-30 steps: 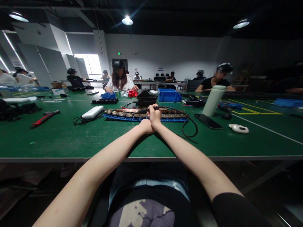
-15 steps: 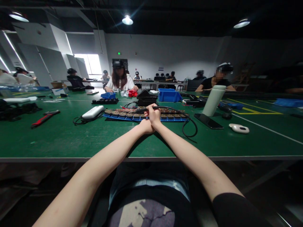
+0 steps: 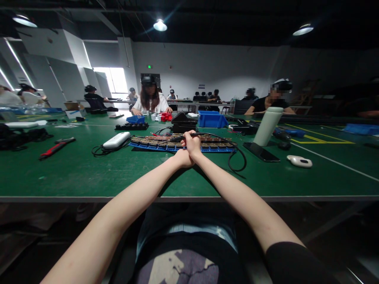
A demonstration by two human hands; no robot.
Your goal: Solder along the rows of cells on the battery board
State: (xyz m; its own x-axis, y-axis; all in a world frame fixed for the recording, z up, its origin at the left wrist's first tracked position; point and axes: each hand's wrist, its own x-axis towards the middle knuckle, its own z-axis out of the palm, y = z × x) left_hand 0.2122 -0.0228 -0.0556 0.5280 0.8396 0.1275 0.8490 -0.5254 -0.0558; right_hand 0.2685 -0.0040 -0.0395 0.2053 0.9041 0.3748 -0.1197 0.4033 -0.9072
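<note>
One black corded tool (image 3: pixel 189 136) gripped by right hand (image 3: pixel 193 145); left hand (image 3: pixel 182 158) curled beneath, grip unclear.

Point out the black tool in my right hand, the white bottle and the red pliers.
black tool (image 3: pixel 196 135), head view, handle.
white bottle (image 3: pixel 267 127), head view, body.
red pliers (image 3: pixel 53 148), head view, handles.

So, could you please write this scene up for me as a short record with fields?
Right hand: closed around a black corded tool, tip over the tray of parts
Left hand: tucked against the right wrist, grip unclear
Table: green
Left of tray: white device, red-handled pliers
Right of tray: pale bottle, phone
Behind: blue bin
</note>
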